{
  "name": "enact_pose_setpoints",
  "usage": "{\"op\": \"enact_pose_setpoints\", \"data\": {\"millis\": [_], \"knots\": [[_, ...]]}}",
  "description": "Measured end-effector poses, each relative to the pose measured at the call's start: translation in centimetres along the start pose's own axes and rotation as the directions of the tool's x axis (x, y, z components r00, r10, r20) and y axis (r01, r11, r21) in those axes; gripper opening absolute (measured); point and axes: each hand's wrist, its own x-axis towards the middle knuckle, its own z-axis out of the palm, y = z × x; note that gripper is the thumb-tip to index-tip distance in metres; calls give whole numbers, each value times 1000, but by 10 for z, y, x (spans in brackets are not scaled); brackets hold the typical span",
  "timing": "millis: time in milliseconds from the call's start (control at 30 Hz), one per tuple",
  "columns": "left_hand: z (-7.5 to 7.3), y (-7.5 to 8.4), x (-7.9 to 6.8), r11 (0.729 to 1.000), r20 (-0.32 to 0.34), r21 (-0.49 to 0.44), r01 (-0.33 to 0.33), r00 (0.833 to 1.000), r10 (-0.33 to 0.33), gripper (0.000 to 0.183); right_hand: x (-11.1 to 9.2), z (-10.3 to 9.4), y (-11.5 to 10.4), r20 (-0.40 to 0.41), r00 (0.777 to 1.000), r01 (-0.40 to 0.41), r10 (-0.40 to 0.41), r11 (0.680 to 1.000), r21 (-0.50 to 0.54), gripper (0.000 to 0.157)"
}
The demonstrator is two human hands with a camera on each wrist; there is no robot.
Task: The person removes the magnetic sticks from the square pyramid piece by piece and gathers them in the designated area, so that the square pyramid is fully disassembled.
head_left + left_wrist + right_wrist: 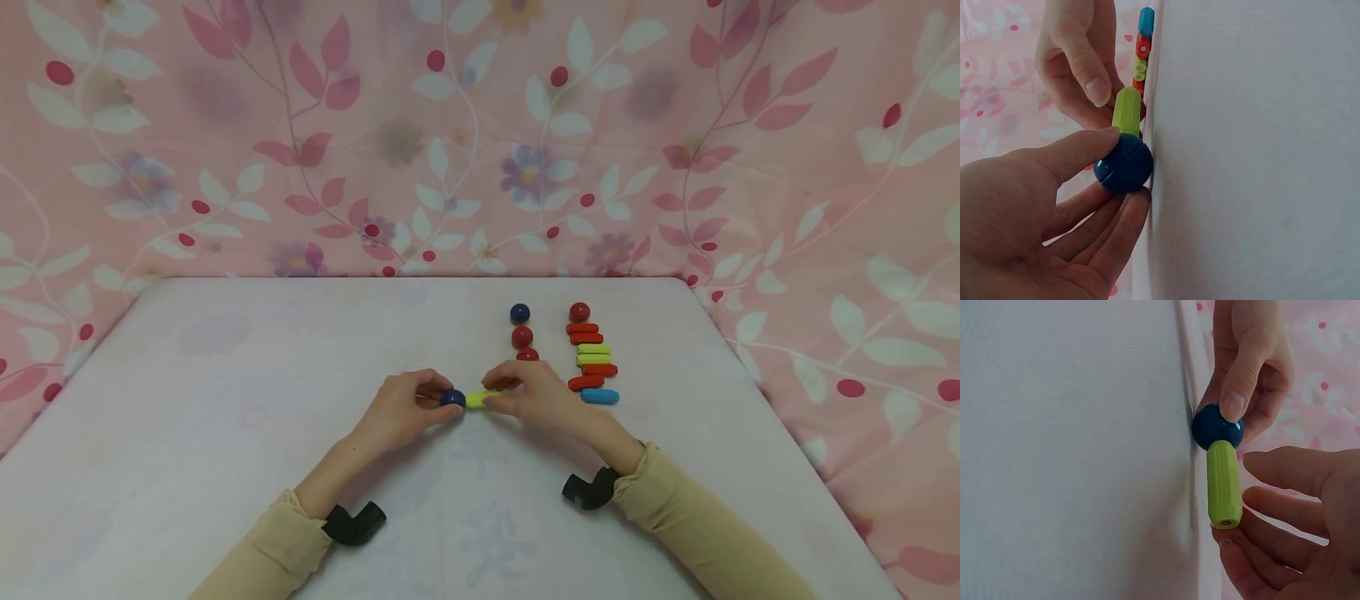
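My left hand [396,408] pinches a glossy dark blue ball [1129,165] between its thumb and fingers, low over the white table [225,367]. A short lime-green ribbed rod [1224,484] meets the ball end to end, pointing to the right. Around the rod's free end is my right hand [536,396]. In the right wrist view its thumb stands apart from the rod, and its fingers are loosely bent beside and behind it. Whether a fingertip touches the rod's far side cannot be told. The rod's near end shows a small dark metallic spot.
Behind my right hand stand another dark blue ball [520,313] and red balls [522,337], one partly hidden. Farther right, a red ball [579,312] heads a column of red rods [587,338], green rods [594,350] and a light blue rod [600,397].
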Motion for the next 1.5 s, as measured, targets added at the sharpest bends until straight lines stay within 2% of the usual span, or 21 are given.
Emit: {"op": "enact_pose_setpoints", "data": {"millis": [367, 567, 800, 1133, 1367, 1500], "knots": [[1, 0, -1, 1000, -4, 9, -8, 1000, 8, 27, -1, 6, -5, 105, 993, 53, -53, 999, 4, 27], [4, 2, -2, 999, 23, 9, -53, 998, 53, 26, -1, 9, -5, 120, 990, 72, -71, 997, -3, 24], [4, 3, -3, 999, 41, 6, -49, 998, 49, 25, -1, 8, -4, 148, 984, 97, -97, 995, 6, 22], [3, 2, -2, 994, 69, -11, -105, 992, 106, 24, -1, 7, 0, 179, 974, 135, -136, 991, 19, 24], [3, 3, -2, 993, 94, -12, -120, 988, 120, 25, -1, 4, 3, 196, 958, 215, -208, 977, -11, 23], [3, 2, -1, 992, 106, -9, -125, 986, 125, 26, 0, 2, 3, 214, 952, 230, -220, 973, -22, 24]]}}
